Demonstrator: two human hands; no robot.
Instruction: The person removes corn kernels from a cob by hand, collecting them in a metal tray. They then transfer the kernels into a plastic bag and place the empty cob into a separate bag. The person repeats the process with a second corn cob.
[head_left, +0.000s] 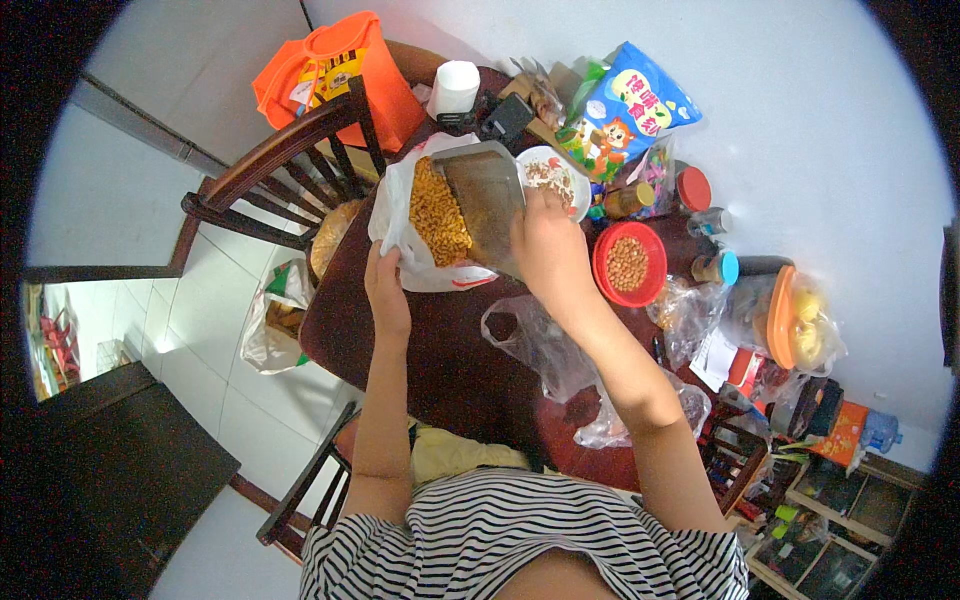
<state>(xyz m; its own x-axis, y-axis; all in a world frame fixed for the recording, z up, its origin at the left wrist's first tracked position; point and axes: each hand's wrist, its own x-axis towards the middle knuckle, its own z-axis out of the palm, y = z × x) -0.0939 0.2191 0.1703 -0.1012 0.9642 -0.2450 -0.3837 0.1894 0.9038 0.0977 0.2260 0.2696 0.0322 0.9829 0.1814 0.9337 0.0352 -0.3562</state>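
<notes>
My right hand (551, 247) grips the near right edge of a clear plastic container (484, 199), which is tilted towards a white plastic bag (394, 202). Small golden-brown food pieces (439, 217) lie at the container's left end, within the bag's mouth; how many are in the bag cannot be told. On the bag's left rim my left hand (387, 289) pinches the plastic. Just beyond my right hand stands a white bowl (581, 187) with brown bits in it. A red plastic bowl (661, 266) of peanuts is to the right of my right wrist.
Crumpled clear bags (540, 341) lie on the dark wooden table (465, 360) near my right forearm. Jars, a blue snack bag (637, 97) and an orange tote bag (390, 97) line the far side. A wooden chair (277, 169) stands at the left, by a floor bag (262, 352).
</notes>
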